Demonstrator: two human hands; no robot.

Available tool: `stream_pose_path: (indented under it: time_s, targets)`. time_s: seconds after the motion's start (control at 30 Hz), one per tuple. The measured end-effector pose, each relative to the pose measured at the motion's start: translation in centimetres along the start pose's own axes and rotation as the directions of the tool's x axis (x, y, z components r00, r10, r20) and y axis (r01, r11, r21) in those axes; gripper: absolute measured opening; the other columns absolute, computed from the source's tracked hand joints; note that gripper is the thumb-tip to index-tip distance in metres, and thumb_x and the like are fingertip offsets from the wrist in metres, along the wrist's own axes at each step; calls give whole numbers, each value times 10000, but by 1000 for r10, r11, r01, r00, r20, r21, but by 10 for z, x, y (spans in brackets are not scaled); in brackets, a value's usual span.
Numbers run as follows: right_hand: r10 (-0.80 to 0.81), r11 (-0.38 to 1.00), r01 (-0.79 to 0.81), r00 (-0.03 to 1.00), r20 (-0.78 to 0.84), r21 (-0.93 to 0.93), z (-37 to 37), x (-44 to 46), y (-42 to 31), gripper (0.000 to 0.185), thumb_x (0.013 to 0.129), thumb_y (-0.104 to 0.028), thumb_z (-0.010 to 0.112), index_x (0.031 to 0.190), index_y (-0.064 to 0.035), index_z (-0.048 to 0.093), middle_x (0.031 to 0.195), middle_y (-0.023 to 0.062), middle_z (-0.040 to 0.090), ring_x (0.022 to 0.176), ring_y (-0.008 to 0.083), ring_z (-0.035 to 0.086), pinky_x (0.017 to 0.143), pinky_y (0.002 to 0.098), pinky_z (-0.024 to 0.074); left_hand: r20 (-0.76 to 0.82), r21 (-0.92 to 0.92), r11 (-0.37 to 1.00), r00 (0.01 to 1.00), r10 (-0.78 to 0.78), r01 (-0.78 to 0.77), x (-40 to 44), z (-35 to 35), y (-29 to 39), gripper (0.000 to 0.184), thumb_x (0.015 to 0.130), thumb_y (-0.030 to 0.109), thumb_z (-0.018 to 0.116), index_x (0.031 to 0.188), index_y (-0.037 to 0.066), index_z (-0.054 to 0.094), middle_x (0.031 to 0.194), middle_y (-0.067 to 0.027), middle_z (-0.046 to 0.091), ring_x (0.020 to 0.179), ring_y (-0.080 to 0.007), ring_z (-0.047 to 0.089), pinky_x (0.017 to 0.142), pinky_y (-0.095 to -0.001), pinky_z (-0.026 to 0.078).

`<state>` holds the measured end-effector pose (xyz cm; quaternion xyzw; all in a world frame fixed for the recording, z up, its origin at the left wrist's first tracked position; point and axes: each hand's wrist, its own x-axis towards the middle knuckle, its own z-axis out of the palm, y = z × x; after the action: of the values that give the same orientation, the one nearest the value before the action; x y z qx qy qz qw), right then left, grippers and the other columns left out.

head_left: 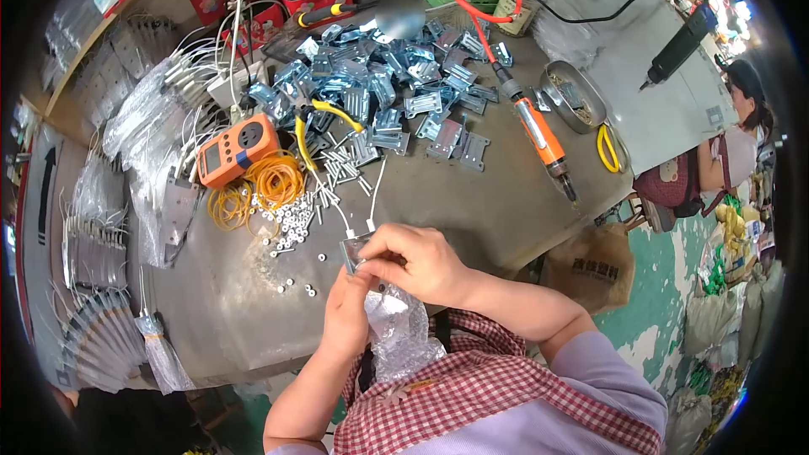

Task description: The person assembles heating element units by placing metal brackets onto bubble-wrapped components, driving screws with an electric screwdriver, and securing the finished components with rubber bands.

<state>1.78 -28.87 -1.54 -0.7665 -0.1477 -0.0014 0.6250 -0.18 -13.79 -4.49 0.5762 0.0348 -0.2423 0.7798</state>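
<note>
Head view: left hand (344, 312) and right hand (428, 266) pinch a small, silvery rectangular metal plate (350, 251) between their fingers (394, 240), thin white wires (377, 194) at its far edge.

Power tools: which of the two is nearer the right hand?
The orange power tool; the dark power tool is farther from the right hand, toward the picture's right edge.

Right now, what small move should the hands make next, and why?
Perhaps the right hand should adjust the metal piece while the left hand steadies it: both hands hold it, and white wires at its far edge could tug it askew.
</note>
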Motion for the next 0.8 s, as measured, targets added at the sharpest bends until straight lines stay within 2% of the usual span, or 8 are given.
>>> stream_pose_path:
  time_s: [0.13,0.27,0.33,0.5,0.57,0.63,0.77,0.8]
  targets:
    - [-179,953,182,983,33,-244,-10,-4,10,139,725,-37,664,855,-34,614,787,69,603,705,238,602,610,329,487,190,-42,997,980,-52,61,4,5,1,428,889,276,447,1230,28,374,1166,-100,471,1100,-186,457,905,-319,396]
    - [-411,795,395,909,70,-460,-22,-9,9,375,705,-95,656,1065,-35,567,1086,95,532,1074,314,480,848,375,444,267,-266,964,963,42,32,19,15,12,576,908,378,456,1308,-1,290,1256,-113,418,1153,-204,423,945,-359,377]
    - [-285,904,269,958,1,-332,-20,-16,5,711,655,-80,677,1299,-46,377,1328,164,357,1244,356,335,1008,423,332,174,234,968,983,52,-93,30,23,27,557,929,363,417,1312,-17,277,1217,-124,459,1148,-242,441,950,-368,368]
    - [-336,934,286,906,-259,-213,-49,-14,44,824,655,73,565,1389,-36,207,1416,176,239,1324,316,230,1068,376,242,280,814,430,912,299,-391,79,63,60,416,847,188,506,1198,-29,456,1077,-249,556,1047,-389,522,886,-400,410]
    - [17,959,114,892,-452,260,-53,-17,63,770,693,73,506,1393,-16,199,1418,121,281,1321,200,242,1050,318,251,477,841,-59,686,549,-537,123,65,68,280,806,175,573,1013,-11,603,1068,-217,565,1028,-366,509,893,-427,387]
    - [-23,959,167,852,-523,230,-59,-26,80,760,691,75,478,1393,-11,200,1409,104,291,1317,185,240,1067,302,202,504,864,-392,537,676,-318,176,36,50,339,722,232,675,930,-27,607,1147,-211,510,1043,-391,461,895,-494,352]
    - [-53,970,180,814,-579,164,-55,-39,92,733,680,27,487,1369,15,241,1379,141,328,1303,186,259,1070,293,172,581,810,-487,560,590,-328,178,46,50,261,688,133,661,879,-22,574,1010,-174,502,981,-367,456,831,-457,362]
    - [-42,967,178,815,-578,181,-58,-42,84,728,683,33,477,1373,7,243,1362,134,343,1273,184,294,1051,280,195,502,815,-551,692,518,-180,171,54,61,289,704,333,686,840,77,688,1003,-139,614,984,-290,533,804,-471,416]
